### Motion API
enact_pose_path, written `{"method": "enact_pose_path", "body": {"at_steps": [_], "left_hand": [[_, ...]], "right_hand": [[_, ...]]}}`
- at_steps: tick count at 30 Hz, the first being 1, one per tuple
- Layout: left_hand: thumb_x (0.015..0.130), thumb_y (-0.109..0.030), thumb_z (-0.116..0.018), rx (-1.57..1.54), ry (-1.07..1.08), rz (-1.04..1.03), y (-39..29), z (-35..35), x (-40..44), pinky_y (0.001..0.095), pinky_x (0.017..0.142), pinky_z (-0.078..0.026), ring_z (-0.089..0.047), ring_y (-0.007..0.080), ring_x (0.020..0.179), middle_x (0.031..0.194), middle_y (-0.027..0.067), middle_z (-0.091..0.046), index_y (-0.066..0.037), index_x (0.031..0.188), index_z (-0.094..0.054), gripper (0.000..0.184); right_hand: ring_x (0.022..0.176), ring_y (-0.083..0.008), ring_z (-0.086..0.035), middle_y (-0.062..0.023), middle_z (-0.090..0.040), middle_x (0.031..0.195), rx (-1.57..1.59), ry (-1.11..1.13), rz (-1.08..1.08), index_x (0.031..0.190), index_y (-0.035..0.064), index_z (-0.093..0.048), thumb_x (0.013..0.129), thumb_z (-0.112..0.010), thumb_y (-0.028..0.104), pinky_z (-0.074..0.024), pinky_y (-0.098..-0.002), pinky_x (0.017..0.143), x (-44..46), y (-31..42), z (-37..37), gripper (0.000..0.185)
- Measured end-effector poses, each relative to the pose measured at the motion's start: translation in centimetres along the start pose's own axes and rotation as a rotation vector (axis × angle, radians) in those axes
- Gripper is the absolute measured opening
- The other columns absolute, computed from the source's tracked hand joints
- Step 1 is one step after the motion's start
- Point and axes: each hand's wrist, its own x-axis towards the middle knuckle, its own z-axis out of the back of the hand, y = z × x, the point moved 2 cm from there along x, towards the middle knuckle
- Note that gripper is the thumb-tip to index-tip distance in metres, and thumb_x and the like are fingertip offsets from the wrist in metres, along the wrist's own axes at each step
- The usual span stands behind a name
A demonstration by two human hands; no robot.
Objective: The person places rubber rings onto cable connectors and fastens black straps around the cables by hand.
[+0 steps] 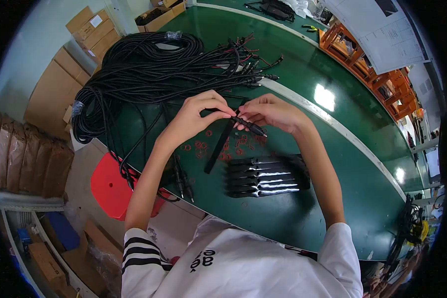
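Note:
Above the green table, my left hand [203,111] pinches a black cable near its end. Close beside it, my right hand [270,111] has its fingers closed around the same cable, by its black connector [253,127], which points down to the right. A flat black strip [218,151] hangs down from between the hands toward the table. Under them lie several small red rings [225,149]. Nearer my body is a row of glossy black strips [263,177]. Two cable connectors [182,181] rest at the table edge on the left.
Big coils of black cable [149,69] cover the table's far left part. A red stool [109,186] stands beside the table, with cardboard boxes [59,89] further left. A white strip [333,119] crosses the green table. Orange racks [382,82] stand at the far right.

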Motion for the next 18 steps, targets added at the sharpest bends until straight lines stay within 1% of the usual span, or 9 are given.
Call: {"method": "enact_pose_path", "body": {"at_steps": [5,7,8,10,14,18], "left_hand": [[0.080,-0.003,-0.073,-0.020,0.016,0.008,0.21,0.11,0.13,0.0274,0.079,-0.049,-0.062,0.0166,0.087,0.091,0.0045,-0.064,-0.006,0.094,-0.074,0.014],[0.080,-0.003,-0.073,-0.025,0.017,-0.003,0.19,0.17,0.29,0.0277,0.079,-0.049,-0.062,0.0167,0.087,0.090,0.0047,-0.065,-0.006,0.093,-0.074,0.014],[0.080,-0.003,-0.073,-0.025,0.017,-0.002,0.18,0.20,0.27,0.0277,0.079,-0.049,-0.062,0.0167,0.087,0.090,0.0047,-0.065,-0.006,0.093,-0.074,0.014],[0.080,-0.003,-0.073,-0.023,0.016,-0.010,0.17,0.27,0.37,0.0281,0.079,-0.049,-0.062,0.0170,0.087,0.090,0.0049,-0.065,-0.005,0.093,-0.074,0.013],[0.080,-0.003,-0.073,-0.038,0.014,-0.032,0.59,-0.17,0.52,0.0283,0.079,-0.049,-0.063,0.0172,0.087,0.089,0.0052,-0.065,-0.005,0.092,-0.074,0.013],[0.080,-0.003,-0.073,-0.032,-0.009,-0.031,0.61,-0.56,0.47,0.0287,0.079,-0.050,-0.063,0.0177,0.087,0.089,0.0057,-0.066,-0.005,0.092,-0.074,0.012]], "right_hand": [[0.074,-0.0035,-0.065,-0.0033,-0.075,0.088,-0.064,-0.015,-0.034,0.096,0.0050,-0.072,0.093,-0.063,0.031,-0.0414,-0.0144,0.061,-0.29,0.66,-0.39,0.027],[0.075,-0.0040,-0.066,-0.0042,-0.075,0.089,-0.061,-0.019,-0.042,0.097,0.0047,-0.072,0.094,-0.062,0.029,-0.0444,-0.0151,0.063,-0.30,0.73,-0.15,0.026],[0.075,-0.0040,-0.066,-0.0042,-0.075,0.089,-0.062,-0.019,-0.042,0.097,0.0047,-0.072,0.094,-0.062,0.029,-0.0444,-0.0151,0.063,-0.38,0.66,-0.06,0.026],[0.076,-0.0052,-0.067,-0.0058,-0.075,0.089,0.017,-0.005,-0.003,0.097,0.0039,-0.072,0.095,-0.061,0.028,-0.0481,-0.0163,0.066,-0.56,0.68,0.17,0.026],[0.078,-0.0065,-0.068,-0.0078,-0.074,0.090,0.010,0.011,-0.012,0.097,0.0024,-0.071,0.096,-0.060,0.027,-0.0506,-0.0173,0.068,-0.90,0.79,0.05,0.027],[0.076,-0.0075,-0.067,-0.0090,-0.074,0.090,-0.015,0.008,-0.022,0.098,0.0011,-0.071,0.096,-0.060,0.033,-0.0502,-0.0174,0.067,-0.75,0.58,0.25,0.034]]}}
